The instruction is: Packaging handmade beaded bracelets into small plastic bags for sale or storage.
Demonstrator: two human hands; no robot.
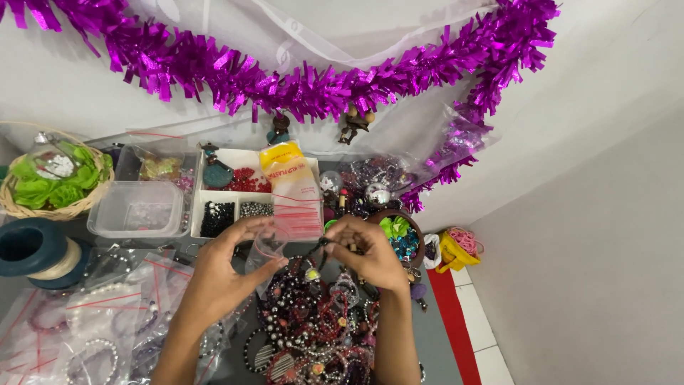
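Bracelets [313,335] heap nearest; left hand [221,274] pinches a clear bag [285,221], right hand [370,257] grips a dark bead string [322,246].

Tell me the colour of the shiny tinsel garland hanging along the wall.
Shiny tinsel garland: bright purple-magenta, seen in the head view.

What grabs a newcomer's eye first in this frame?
The shiny purple tinsel garland draped across the white wall at the top. Below it, at centre, the left hand and right hand hold a small clear plastic zip bag over a heap of dark and red beaded bracelets. A woven basket of green fabric flowers sits far left.
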